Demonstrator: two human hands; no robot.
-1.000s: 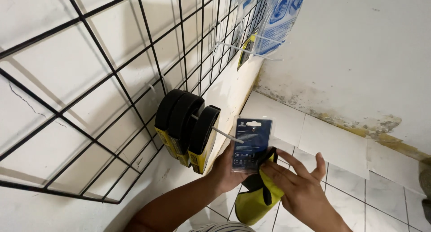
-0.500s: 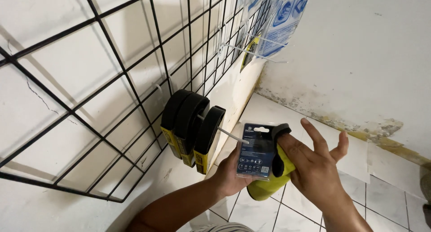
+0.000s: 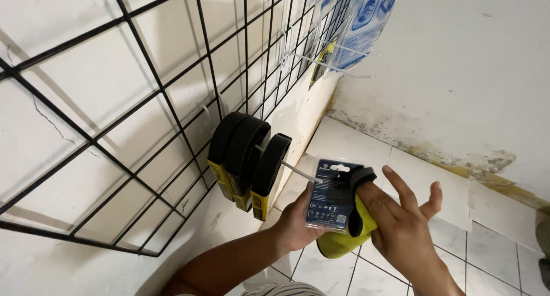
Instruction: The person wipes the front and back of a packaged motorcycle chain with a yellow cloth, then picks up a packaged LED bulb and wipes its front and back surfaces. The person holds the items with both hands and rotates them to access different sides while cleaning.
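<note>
- Grid [image 3: 143,101] on the wall carries three packs [image 3: 246,158] on a hook [image 3: 295,171].
- Left hand [image 3: 298,218] grips the pack [image 3: 334,198] from beneath, at the hook's tip.
- Right hand [image 3: 401,227], fingers spread, presses its yellow side.
- Pack has risen since earlier.

Open room right of the white peg [image 3: 298,171], over bare floor tiles [image 3: 435,187]. Blocked left of the peg by three black-and-yellow items [image 3: 247,158] hanging against the wire grid [image 3: 172,101]. Peg tip nearly met by the packaged yellow item [image 3: 338,207]. Crowded far above the peg with blue packets [image 3: 366,21].
</note>
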